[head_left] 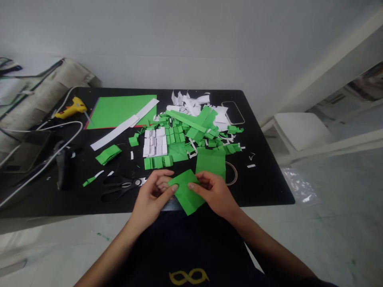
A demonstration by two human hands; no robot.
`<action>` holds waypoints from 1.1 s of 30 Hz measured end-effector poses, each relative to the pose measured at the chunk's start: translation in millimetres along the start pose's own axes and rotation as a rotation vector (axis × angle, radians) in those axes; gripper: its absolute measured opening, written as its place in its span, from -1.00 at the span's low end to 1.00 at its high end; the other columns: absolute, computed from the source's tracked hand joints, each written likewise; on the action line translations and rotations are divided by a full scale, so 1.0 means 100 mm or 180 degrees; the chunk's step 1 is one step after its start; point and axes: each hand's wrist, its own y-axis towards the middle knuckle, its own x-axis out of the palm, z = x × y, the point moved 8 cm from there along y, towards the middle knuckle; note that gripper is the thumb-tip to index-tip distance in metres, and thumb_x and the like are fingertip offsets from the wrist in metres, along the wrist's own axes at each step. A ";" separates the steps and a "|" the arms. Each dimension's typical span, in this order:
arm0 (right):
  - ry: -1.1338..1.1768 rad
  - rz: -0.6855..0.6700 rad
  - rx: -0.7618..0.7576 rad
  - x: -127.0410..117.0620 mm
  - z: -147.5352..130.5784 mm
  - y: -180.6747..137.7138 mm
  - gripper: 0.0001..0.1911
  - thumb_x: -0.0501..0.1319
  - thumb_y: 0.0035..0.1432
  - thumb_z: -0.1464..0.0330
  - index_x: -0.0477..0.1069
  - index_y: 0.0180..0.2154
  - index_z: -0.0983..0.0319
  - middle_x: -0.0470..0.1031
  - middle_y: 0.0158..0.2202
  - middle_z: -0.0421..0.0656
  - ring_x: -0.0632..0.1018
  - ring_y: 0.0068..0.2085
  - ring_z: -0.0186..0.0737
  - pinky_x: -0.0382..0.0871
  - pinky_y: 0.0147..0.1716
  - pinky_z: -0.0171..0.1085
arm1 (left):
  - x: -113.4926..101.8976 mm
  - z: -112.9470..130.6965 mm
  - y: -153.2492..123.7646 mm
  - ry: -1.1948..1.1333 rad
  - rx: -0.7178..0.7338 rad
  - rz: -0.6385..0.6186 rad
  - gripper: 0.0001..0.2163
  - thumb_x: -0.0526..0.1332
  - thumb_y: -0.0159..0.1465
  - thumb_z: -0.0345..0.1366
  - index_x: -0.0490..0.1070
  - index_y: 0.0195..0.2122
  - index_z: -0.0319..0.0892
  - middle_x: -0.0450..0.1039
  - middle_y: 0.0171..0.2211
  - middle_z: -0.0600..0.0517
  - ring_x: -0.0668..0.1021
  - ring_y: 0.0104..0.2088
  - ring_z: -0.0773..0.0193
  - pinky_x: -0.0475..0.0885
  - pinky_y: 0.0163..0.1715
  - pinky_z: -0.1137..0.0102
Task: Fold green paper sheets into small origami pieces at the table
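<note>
Between my two hands I hold a green sheet of paper (189, 195), roughly square and tilted on its corner, above the table's front edge. My left hand (154, 193) pinches its left corner between thumb and fingers. On the other side my right hand (216, 193) grips the upper right edge, thumb lying on top. A second green paper piece (211, 161) lies flat just beyond my right hand. Black-handled scissors (122, 184) rest left of my left hand, their blades partly hidden behind it. Folded green strips (158, 162) and pleated white paper (154, 142) lie ahead.
Green and white scraps are heaped mid-table. A large green sheet (119, 109) carries a white strip (125, 124). At left are a yellow glue gun (72, 108), a white cable (70, 139) and a folded green bundle (108, 154). A tape roll (235, 174) lies right.
</note>
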 end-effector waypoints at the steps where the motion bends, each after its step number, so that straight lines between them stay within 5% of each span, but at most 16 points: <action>1: 0.0043 0.0042 0.0026 -0.01 0.02 0.00 -0.67 0.54 0.03 0.17 0.54 -0.26 0.19 0.67 -0.28 -0.15 0.68 -0.22 -0.13 0.57 -0.16 -0.17 | -0.01 0.00 -0.01 -0.0024 0.0000 0.0008 -0.74 0.41 0.32 -0.32 0.49 0.01 -0.15 0.51 -0.39 0.12 0.56 -0.46 0.40 0.52 -0.39 0.48; 13: 0.0351 0.0094 0.0070 -0.01 0.04 0.00 -0.59 0.47 0.12 0.13 0.49 -0.06 0.14 0.70 -0.18 -0.10 0.72 -0.13 -0.03 0.65 -0.10 -0.06 | 0.03 0.06 -0.02 -0.0102 0.0092 -0.0199 -0.75 0.31 0.43 -0.26 0.45 0.07 -0.20 0.56 -0.40 0.07 0.63 -0.41 0.30 0.60 -0.34 0.40; 25: 0.0268 0.0210 -0.0169 0.01 0.02 -0.01 -0.49 0.35 0.27 0.02 0.48 0.14 0.11 0.64 0.07 -0.05 0.64 0.11 -0.02 0.53 0.13 -0.07 | 0.10 -0.07 -0.04 -0.0278 -0.0174 -0.0310 -0.72 0.39 0.37 -0.22 0.46 0.03 -0.20 0.58 -0.39 0.06 0.66 -0.39 0.29 0.61 -0.32 0.40; 29: 0.0346 -0.0021 -0.0207 0.09 0.00 -0.06 -0.37 0.24 0.32 -0.14 0.46 0.24 0.07 0.57 0.22 -0.03 0.53 0.28 0.03 0.41 0.28 -0.01 | 0.14 -0.09 -0.05 -0.0218 -0.0246 -0.0406 -0.75 0.38 0.37 -0.20 0.45 -0.02 -0.18 0.56 -0.41 0.07 0.65 -0.40 0.28 0.59 -0.33 0.40; 33: 0.0553 -0.0608 -0.0248 0.24 0.03 -0.13 -0.04 0.34 0.19 -0.20 0.18 0.44 0.06 0.32 0.43 0.03 0.39 0.40 0.11 0.25 0.39 0.10 | 0.18 -0.07 -0.05 -0.0124 -0.0261 -0.0520 -0.78 0.36 0.38 -0.19 0.47 -0.05 -0.17 0.55 -0.42 0.08 0.62 -0.40 0.29 0.56 -0.34 0.41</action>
